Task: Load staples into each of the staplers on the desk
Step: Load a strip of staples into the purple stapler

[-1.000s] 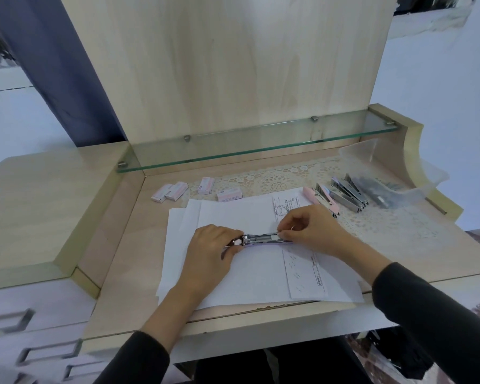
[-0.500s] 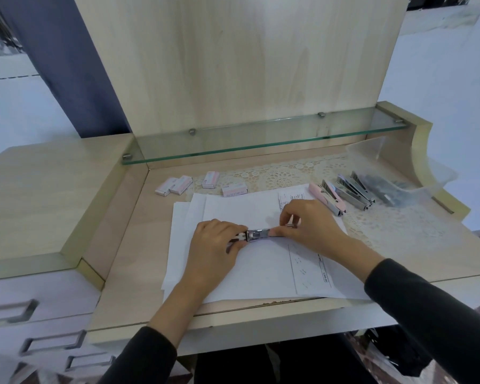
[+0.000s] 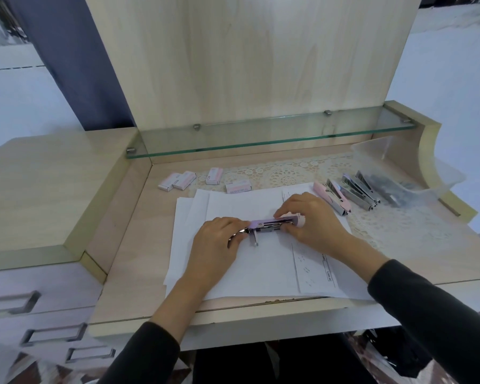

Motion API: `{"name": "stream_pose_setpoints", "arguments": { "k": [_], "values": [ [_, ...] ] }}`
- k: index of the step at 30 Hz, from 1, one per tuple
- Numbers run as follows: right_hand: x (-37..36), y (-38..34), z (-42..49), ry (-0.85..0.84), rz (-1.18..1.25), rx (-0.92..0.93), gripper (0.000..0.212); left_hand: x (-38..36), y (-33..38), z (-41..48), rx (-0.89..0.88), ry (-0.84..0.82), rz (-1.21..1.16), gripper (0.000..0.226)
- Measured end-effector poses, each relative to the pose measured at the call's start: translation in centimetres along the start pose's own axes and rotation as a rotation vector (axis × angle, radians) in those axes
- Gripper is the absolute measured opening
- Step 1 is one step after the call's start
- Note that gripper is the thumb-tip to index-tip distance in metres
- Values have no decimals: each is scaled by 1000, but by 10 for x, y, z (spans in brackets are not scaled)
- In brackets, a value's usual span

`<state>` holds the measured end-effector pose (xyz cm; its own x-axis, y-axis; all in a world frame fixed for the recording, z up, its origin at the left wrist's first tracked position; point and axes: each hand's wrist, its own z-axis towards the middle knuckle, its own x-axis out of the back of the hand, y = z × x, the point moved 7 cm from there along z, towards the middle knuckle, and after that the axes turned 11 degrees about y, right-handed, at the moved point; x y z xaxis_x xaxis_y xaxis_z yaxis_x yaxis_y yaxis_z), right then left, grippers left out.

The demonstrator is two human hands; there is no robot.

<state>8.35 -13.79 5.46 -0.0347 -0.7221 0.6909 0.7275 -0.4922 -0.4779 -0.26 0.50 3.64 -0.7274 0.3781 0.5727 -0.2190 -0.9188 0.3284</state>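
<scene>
White paper sheets (image 3: pixel 261 270) lie nearest. On them I see the left hand (image 3: pixel 216 245) and right hand (image 3: pixel 315 221) each clamped on one end of the lilac stapler (image 3: pixel 272 224). Beyond the sheets are four staple boxes (image 3: pixel 238 187) with unreadable print, spare staplers (image 3: pixel 341 196) and a clear tub (image 3: pixel 385 153).

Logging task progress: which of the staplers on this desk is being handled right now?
The stapler lying on the white papers, gripped at its ends by the left hand and right hand. The other staplers lie untouched at back right.
</scene>
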Motion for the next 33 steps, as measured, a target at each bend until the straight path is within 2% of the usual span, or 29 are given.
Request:
{"name": "stream_pose_setpoints", "arguments": {
  "k": [3, 10, 25, 33],
  "values": [
    [4, -9, -2, 72, -8, 56, 11, 0, 0, 0, 2, 5, -2, 28],
    [-7, -25, -10, 122, -116, 186, 14, 1, 0, 0, 9, 4, -13, 28],
    [-10, -25, -12, 175, -204, 195, 18, 0, -3, -1, 32, -6, -31, 30],
    [-16, -27, -6, 134, -192, 178, 21, 1, -2, -1, 43, -26, -37, 30]
  ]
}}
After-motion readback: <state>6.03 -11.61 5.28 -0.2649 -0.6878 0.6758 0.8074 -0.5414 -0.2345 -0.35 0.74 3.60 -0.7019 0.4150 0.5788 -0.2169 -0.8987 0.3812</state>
